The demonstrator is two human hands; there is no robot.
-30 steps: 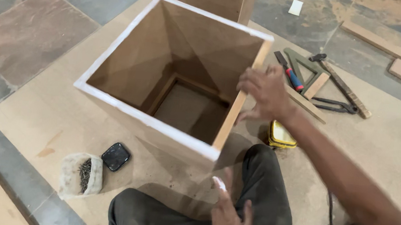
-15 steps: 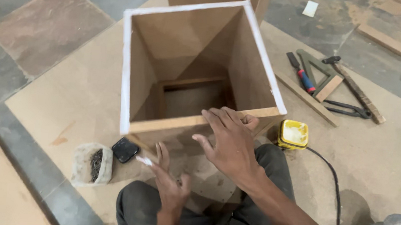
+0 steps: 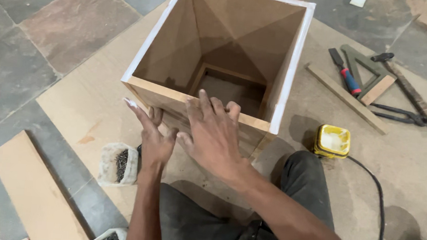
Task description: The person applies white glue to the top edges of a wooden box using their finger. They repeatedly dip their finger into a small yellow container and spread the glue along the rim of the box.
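Observation:
An open-topped brown wooden box (image 3: 168, 46) stands on a large board on the floor; white glue coats three of its top edges, while the near edge is bare wood. My right hand (image 3: 212, 132) lies flat against the box's near wall, fingertips over the bare top edge. My left hand (image 3: 153, 136) is beside it, fingers spread against the near wall's lower left, with white glue on the index fingertip. Neither hand holds anything.
A yellow glue tub (image 3: 331, 141) sits right of the box, a black cable (image 3: 376, 196) running past it. A chisel (image 3: 344, 71), try square (image 3: 369, 71), hammer (image 3: 408, 91), pincers and wood strip lie at right. A bag of nails (image 3: 119, 164) and loose plank (image 3: 36, 190) lie at left.
The box has been turned further, so its bare edge now faces me squarely. My right hand came from the right side to the near wall; my left hand rose up to the wall.

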